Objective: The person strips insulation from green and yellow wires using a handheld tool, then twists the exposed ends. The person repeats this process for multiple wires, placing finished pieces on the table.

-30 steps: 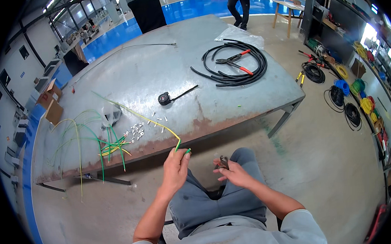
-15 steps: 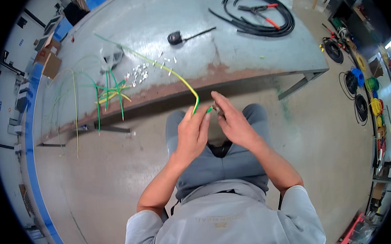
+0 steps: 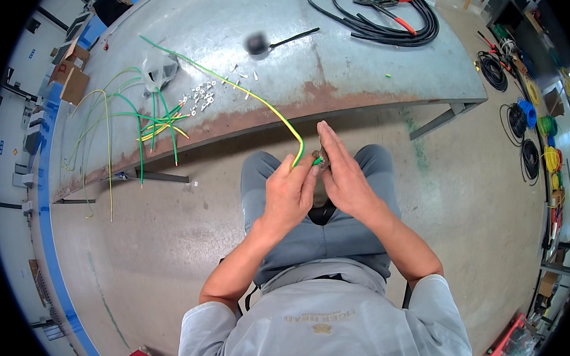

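A green-and-yellow wire (image 3: 274, 113) runs from the tabletop over the front edge to my left hand (image 3: 289, 189), whose fingers are closed around it. The wire's short green end pokes out past the thumb, toward my right palm. Beside that end my right hand (image 3: 344, 179) is stretched out, fingers straight and side by side. A small dark greyish thing (image 3: 323, 155) shows between the hands at the wire end; I cannot make out what it is. Both hands are above my lap, just off the table's front edge.
The metal table (image 3: 224, 41) carries cut green and yellow wires (image 3: 164, 128), small pale terminals (image 3: 202, 97), a clear plastic bag (image 3: 160, 71), a black tape measure (image 3: 256, 44), coiled black cable (image 3: 347, 24) and red-handled pliers (image 3: 392, 15). Cable coils (image 3: 526, 112) lie at the right.
The hands have shifted slightly right, drawing closer together at the wire end. The wire has moved with the left hand. The table appears slightly higher in view.
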Available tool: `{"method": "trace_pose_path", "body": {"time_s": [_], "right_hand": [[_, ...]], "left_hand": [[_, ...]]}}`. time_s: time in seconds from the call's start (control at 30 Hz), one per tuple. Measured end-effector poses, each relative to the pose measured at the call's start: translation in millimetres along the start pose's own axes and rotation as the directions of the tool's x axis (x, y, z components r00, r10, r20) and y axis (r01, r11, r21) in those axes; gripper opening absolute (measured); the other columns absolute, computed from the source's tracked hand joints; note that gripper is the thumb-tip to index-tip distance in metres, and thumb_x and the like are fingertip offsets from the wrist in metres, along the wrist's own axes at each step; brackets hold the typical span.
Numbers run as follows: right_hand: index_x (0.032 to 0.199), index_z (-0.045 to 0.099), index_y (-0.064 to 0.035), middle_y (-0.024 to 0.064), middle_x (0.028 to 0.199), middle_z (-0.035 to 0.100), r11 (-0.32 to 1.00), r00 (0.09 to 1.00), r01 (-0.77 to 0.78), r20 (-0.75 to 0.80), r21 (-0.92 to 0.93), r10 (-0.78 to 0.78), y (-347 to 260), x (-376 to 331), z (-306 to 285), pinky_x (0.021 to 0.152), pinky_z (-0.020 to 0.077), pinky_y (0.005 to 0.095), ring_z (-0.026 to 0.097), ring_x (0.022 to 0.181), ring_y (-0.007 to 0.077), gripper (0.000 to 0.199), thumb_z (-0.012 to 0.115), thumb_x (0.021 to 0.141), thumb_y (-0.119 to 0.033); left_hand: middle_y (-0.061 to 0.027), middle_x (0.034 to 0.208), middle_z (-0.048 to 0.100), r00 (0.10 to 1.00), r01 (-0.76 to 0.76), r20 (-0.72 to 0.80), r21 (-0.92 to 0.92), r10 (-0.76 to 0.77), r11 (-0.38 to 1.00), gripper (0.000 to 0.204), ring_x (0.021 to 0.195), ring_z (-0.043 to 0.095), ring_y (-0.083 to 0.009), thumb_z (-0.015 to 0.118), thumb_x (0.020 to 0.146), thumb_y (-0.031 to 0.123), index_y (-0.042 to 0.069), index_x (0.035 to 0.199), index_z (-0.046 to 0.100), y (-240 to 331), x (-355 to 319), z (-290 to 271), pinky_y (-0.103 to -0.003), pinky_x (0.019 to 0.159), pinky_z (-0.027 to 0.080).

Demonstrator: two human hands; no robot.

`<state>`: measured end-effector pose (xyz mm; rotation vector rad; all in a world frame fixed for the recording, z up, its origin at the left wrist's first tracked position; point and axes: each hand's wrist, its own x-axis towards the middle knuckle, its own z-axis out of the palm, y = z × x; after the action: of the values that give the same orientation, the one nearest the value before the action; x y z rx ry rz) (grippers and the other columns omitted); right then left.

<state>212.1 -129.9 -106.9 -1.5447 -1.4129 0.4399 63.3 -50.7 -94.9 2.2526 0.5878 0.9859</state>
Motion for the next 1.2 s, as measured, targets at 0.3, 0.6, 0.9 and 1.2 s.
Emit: {"method": "trace_pose_path", "body": {"time_s": [0.3, 0.6, 0.9, 1.2], "right_hand": [[0.154, 0.046, -0.0008, 0.0239, 0.143, 0.052, 0.994, 0.998, -0.052, -0.034, -0.091, 0.049, -8, -3, -1, 0.108, 0.048, 0.0501, 0.056, 0.129, 0.0439, 0.073, 0.063, 0.084, 0.01], [0.109, 0.061, -0.0037, 0.0184, 0.122, 0.062, 0.927, 0.956, 0.194, -0.149, -0.322, -0.252, 10, 10, -2, 0.095, 0.0498, 0.0503, 0.06, 0.114, 0.0405, 0.039, 0.073, 0.073, 0.004], [0.079, 0.054, -0.0041, 0.0124, 0.072, 0.051, 0.972, 0.959, 0.21, -0.172, -0.107, -0.226, 28, 4, 3, 0.063, 0.0438, 0.0399, 0.052, 0.069, 0.0345, 0.026, 0.08, 0.08, -0.003], [0.086, 0.065, -0.0028, -0.0057, 0.07, 0.057, 0.78, 0.894, -0.385, -0.012, 0.493, 0.449, 47, -3, 6, 0.058, 0.0395, 0.0256, 0.05, 0.064, 0.005, 0.024, 0.076, 0.099, -0.02]], "left_hand": [[-0.0126, 0.084, 0.061, 1.0, -0.018, -0.014, 0.0, 0.018, 1.0, 0.019, 0.068, 0.056, -0.0252, 0.068, 0.099, 0.003, -0.004, 0.116, 0.071, 6, 1, -5, -0.038, 0.059, 0.045], [-0.0145, 0.086, 0.061, 0.998, -0.054, 0.019, 0.01, 0.054, 0.998, 0.02, 0.067, 0.059, -0.0307, 0.069, 0.097, 0.005, -0.003, 0.115, 0.07, 7, -3, -5, -0.041, 0.059, 0.047], [-0.015, 0.089, 0.063, 0.993, -0.116, -0.011, -0.011, 0.116, 0.993, 0.018, 0.068, 0.062, -0.0323, 0.07, 0.095, 0.005, -0.002, 0.113, 0.068, 16, -3, -4, -0.041, 0.059, 0.049], [-0.0124, 0.089, 0.068, 0.991, -0.099, -0.097, -0.072, 0.092, 0.992, 0.012, 0.071, 0.058, -0.0216, 0.066, 0.102, 0.006, -0.002, 0.11, 0.069, 9, 6, -33, -0.034, 0.062, 0.047]]}}
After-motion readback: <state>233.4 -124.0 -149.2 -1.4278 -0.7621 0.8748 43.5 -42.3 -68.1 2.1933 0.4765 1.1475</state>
